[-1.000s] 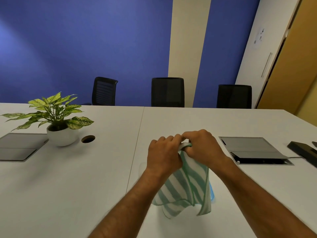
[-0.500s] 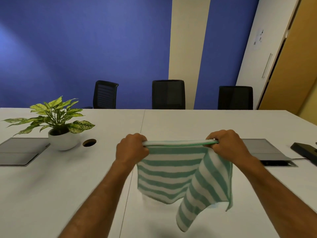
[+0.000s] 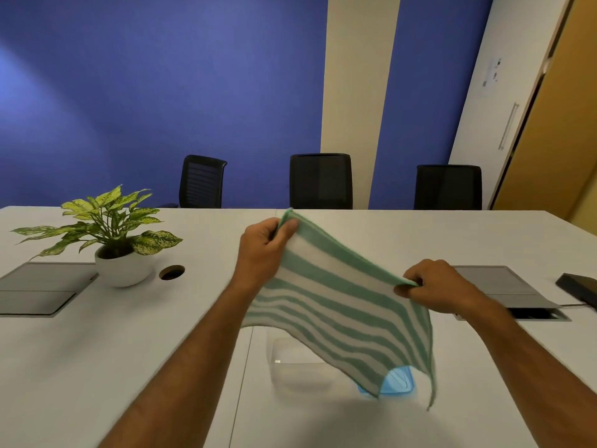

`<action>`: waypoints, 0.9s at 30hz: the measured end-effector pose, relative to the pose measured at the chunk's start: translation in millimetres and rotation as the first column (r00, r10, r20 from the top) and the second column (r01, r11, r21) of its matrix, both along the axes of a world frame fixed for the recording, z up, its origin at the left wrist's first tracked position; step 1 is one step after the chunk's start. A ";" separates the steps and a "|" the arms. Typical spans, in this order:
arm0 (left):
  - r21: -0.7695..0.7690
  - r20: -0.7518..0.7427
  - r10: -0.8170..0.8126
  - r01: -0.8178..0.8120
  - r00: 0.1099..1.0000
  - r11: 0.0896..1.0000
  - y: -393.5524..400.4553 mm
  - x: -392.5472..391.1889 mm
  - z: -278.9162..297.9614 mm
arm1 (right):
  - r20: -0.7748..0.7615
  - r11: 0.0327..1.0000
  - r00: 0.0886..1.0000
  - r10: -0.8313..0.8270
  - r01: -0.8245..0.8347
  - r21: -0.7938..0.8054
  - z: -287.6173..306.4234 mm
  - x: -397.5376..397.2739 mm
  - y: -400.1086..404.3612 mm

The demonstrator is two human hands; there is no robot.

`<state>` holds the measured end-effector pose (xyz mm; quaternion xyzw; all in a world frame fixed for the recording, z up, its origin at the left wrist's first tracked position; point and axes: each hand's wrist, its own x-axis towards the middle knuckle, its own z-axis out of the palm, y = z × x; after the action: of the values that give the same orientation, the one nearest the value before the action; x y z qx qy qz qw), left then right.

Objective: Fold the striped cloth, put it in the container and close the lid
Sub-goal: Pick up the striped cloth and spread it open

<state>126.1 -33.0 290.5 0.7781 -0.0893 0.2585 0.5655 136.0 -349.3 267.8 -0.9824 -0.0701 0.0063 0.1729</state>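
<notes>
Blue wall panels and a cream pillar stand behind a long white surface (image 3: 387,240), with three black chairs (image 3: 320,181) drawn up along its far edge. On the left of the surface a leafy plant in a white pot (image 3: 122,270) sits beside a round cable hole (image 3: 172,272), and grey floor-box covers (image 3: 497,286) are set into the surface on both sides. A dark flat object (image 3: 580,286) lies at the far right edge.

Both bare arms reach forward over the surface. The left hand (image 3: 263,250) is raised, its fingers (image 3: 286,227) pinching one top corner of the striped cloth (image 3: 336,305). The right hand (image 3: 436,286) is lower and to the right, its fingers (image 3: 405,290) pressed together on the other top corner. The green-and-white cloth is stretched between the two hands, slanting down from left to right, and hangs in the air above the surface with its lower right corner dangling.

Under the cloth a clear container (image 3: 297,363) rests on the surface, open at the top. Just to its right a blue lid (image 3: 399,381) lies on the surface, partly hidden by the hanging cloth.
</notes>
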 end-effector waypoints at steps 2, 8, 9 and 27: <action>0.123 0.124 0.006 -0.022 0.992 0.992 -12.0 1.5 12.4 | -0.041 0.997 0.997 0.065 -0.067 -0.048 0.6 1.5 5.3; 0.435 0.189 -0.135 0.041 0.973 0.900 -41.0 2.7 41.7 | 0.204 0.868 0.968 0.146 -0.224 0.443 27.6 -8.1 36.9; 0.468 0.188 -0.128 0.026 0.974 0.883 -46.3 3.8 44.1 | 0.243 0.761 0.954 0.177 -0.289 0.581 37.9 -13.1 44.2; 0.426 0.207 -0.190 0.086 0.960 0.901 -37.4 13.5 61.8 | 0.516 0.571 0.855 0.056 -0.452 0.686 108.3 -18.7 57.1</action>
<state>139.6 -70.4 352.2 0.8339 -0.2656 0.2861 0.3901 117.3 -292.2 376.1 -0.7572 -0.2472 -0.2213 0.5627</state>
